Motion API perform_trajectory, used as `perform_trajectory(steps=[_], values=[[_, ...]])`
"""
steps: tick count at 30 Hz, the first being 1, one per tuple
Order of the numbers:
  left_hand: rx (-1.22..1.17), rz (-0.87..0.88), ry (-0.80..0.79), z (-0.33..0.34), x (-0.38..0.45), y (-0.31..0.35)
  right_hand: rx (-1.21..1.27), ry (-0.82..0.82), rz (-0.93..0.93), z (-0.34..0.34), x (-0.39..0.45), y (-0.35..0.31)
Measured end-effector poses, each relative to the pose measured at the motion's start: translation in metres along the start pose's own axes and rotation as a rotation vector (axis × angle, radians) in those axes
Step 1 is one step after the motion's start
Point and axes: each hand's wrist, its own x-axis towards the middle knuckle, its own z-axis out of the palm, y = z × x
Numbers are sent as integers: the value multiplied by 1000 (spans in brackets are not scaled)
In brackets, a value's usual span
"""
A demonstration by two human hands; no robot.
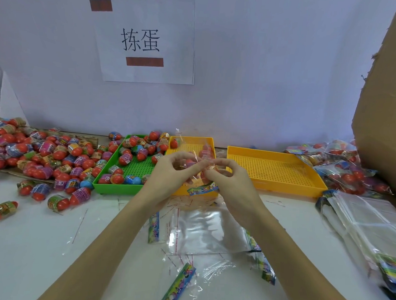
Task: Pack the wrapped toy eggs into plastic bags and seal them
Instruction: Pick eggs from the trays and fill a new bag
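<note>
1. Cardboard box (383,100) at far right edge; white table (32,245) below.
2. Loose wrapped toy eggs (42,153) heaped at left, some spilling into green tray (106,182).
3. Two yellow trays: centre one (193,141) behind the hands, w/ a few eggs; right one (275,168) beside it.
4. Filled bags (346,170) piled at right; empty bags (365,223) stacked nearer.
5. Flat clear bag (203,230) on table btwn forearms.
6. Left hand (169,171) & right hand (232,180) both pinch the top of a clear plastic bag (197,163) holding eggs, raised over centre tray.
</note>
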Motion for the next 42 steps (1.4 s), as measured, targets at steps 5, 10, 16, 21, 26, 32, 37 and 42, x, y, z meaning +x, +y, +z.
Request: perform_trajectory(steps=[5,10,16,21,26,32,37,42], values=[[55,58,-79,1,-3,2,0,-26,-27,5,-4,-1],[-137,-14,-144,0,-2,6,-9,-24,-39,3,-3,-2],[-228,-74,-18,-15,6,7,-5,13,-42,-8,4,-4],[-258,-112,-103,-21,7,8,-48,144,-99,-8,4,4],[-189,-123,-111,-21,8,8,-94,197,-173,-4,5,7],[-102,-100,-92,-19,8,6,-116,150,-155,0,1,7],[10,-66,-113,-18,6,6,-122,50,-204,3,-1,2],[-13,-12,-200,-18,4,9,-145,59,-317,1,-2,-1]])
